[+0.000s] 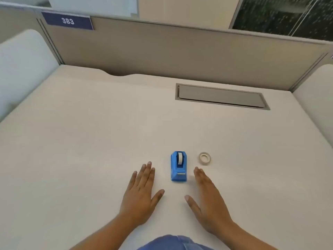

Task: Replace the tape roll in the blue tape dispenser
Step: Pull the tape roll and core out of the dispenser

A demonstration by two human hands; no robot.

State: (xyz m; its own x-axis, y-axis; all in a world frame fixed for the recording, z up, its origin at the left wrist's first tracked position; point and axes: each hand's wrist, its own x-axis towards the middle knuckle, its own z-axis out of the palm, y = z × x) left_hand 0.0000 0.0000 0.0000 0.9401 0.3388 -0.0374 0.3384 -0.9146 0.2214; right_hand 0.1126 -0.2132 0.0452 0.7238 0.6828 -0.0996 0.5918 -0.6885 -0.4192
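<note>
- The blue tape dispenser (178,166) stands upright on the tabletop (90,141), near the person and a little right of centre, its long axis running near to far
- A roll of pale tape (179,158) sits in the slot at the dispenser's far end; the cutter end (180,174) points toward the person
- A spare tape roll (205,158) lies flat on the tabletop just right of the dispenser, level with its far end and not touching it
- The left hand (142,195) lies flat, palm down, to the left of the dispenser, fingers together and pointing away, thumb spread toward the right; this grip is fully open and has hold of nothing
- The right hand (207,201) is on the right of the dispenser, palm turned somewhat inward, fingers straight, thumb spread toward the left; this grip is also wide open and empty
- Neither hand touches the dispenser; the right fingertips (196,169) are near the spare roll but apart from it
- Both bare forearms come in from the near edge, with blue cloth (173,243) between them at the bottom
- Farther away, right of centre, a grey rectangular cover panel (221,96) is set into the tabletop
- A beige partition wall (180,55) rises along the far edge, carrying a dark blue sign reading 383 (67,21) at upper left
</note>
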